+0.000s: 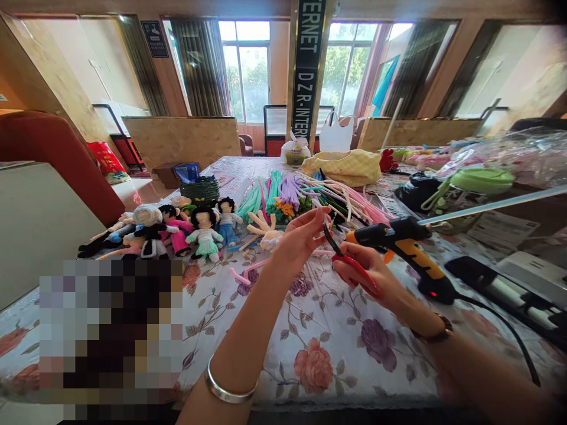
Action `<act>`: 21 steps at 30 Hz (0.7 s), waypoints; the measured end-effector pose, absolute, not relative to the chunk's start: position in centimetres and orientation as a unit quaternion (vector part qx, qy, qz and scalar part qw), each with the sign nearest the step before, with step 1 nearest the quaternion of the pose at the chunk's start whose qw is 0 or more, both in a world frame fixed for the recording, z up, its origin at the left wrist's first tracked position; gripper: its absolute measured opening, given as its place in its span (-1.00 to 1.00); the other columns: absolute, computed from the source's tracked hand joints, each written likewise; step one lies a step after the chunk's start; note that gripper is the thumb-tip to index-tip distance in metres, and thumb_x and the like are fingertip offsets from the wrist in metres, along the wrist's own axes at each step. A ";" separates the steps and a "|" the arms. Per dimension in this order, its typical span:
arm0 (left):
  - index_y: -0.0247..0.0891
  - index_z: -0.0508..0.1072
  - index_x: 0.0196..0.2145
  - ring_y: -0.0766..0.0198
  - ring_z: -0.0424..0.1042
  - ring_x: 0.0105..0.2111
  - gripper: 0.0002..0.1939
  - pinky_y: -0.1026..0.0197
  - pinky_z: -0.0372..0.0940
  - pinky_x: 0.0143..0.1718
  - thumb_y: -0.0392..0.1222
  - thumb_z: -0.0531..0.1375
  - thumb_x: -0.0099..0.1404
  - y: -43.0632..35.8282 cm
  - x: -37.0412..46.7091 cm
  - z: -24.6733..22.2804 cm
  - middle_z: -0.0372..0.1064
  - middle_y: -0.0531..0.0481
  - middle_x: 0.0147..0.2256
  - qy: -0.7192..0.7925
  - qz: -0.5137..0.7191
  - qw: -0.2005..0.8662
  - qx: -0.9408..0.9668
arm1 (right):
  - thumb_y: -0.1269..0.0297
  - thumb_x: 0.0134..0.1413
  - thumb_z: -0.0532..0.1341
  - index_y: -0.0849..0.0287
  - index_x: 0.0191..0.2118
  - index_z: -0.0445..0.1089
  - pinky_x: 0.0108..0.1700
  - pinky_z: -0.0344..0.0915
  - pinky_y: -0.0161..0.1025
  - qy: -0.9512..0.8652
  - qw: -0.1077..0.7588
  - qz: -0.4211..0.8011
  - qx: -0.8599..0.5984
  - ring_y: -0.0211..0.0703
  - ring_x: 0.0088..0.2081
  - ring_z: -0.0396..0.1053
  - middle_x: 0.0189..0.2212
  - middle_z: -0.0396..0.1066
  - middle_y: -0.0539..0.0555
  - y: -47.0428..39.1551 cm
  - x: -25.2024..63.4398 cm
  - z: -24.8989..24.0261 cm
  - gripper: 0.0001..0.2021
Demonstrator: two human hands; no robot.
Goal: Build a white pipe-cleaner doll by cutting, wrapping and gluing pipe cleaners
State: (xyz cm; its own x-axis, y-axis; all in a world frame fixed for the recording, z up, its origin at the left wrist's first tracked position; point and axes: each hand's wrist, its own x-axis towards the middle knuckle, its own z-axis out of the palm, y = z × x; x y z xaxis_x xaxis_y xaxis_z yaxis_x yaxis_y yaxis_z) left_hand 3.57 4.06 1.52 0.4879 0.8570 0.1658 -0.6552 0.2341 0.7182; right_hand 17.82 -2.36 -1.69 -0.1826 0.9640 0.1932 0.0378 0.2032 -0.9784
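- The left hand (301, 236) is raised over the bench (328, 330), its grip pinching a thin pink fuzzy wire (325, 252) between thumb and fingertips.
- The right hand (367, 274) holds red-handled scissors (349, 260); its grip is closed round the handles, and the dark blades point up toward the left fingertips.
- The step in hand looks like trimming: the blades sit at the wire, just beside the pinching fingers.
- A clean cut would, I judge, call for keeping the wire taut and the blades clear of the left fingertips, since the two are almost touching.
- Another pink wire (248, 276) lies curled on the flowered cloth below the left hand.
- Just behind the right hand an orange and black glue gun (407, 248) stands on the bench, a red light showing at its base.
- A row of small dolls (177, 233) lies at the left, a bundle of coloured wires (283, 198) farther back.
- Hard to make out: whether the blades are open or shut, and how long the held wire is.
- A blurred patch covers the lower left; the forearms are cut off by the bottom edge.
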 end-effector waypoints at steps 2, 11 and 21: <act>-0.26 0.53 -0.41 0.45 0.33 -0.47 -0.87 0.29 0.24 -0.34 -0.23 0.34 0.03 4.0 3.6 1.5 0.35 0.09 -0.48 0.133 0.488 0.773 0.382 | 0.10 -0.09 0.33 0.14 -0.54 0.17 -0.63 -0.12 -0.35 -0.602 0.487 0.478 -0.415 -0.41 -0.65 -0.03 -0.68 0.09 -0.15 -2.3 17.8 -1.8 -0.66; -0.27 0.54 -0.40 0.46 0.31 -0.48 -0.86 0.31 0.27 -0.36 -0.21 0.35 0.02 4.0 3.7 1.5 0.31 0.09 -0.49 0.128 0.490 0.772 0.385 | 0.14 -0.09 0.34 0.14 -0.55 0.15 -0.60 -0.16 -0.33 -0.611 0.491 0.466 -0.410 -0.41 -0.63 -0.06 -0.67 0.06 -0.16 -2.2 18.1 -2.1 -0.66; -0.29 0.54 -0.38 0.47 0.30 -0.48 -0.84 0.30 0.26 -0.36 -0.20 0.34 0.04 4.1 3.7 1.4 0.29 0.11 -0.49 0.127 0.495 0.770 0.383 | 0.16 -0.11 0.35 0.15 -0.55 0.16 -0.60 -0.18 -0.32 -0.620 0.477 0.468 -0.411 -0.43 -0.64 -0.06 -0.67 0.04 -0.17 -2.3 17.9 -1.9 -0.66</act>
State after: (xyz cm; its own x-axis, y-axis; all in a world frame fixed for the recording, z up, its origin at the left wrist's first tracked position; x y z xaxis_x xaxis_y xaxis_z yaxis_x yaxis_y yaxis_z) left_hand 3.69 4.09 1.38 0.4781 0.8589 0.1837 -0.6641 0.2166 0.7156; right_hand 17.95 -2.28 -1.85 -0.2068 0.9561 0.2078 0.0637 0.2251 -0.9723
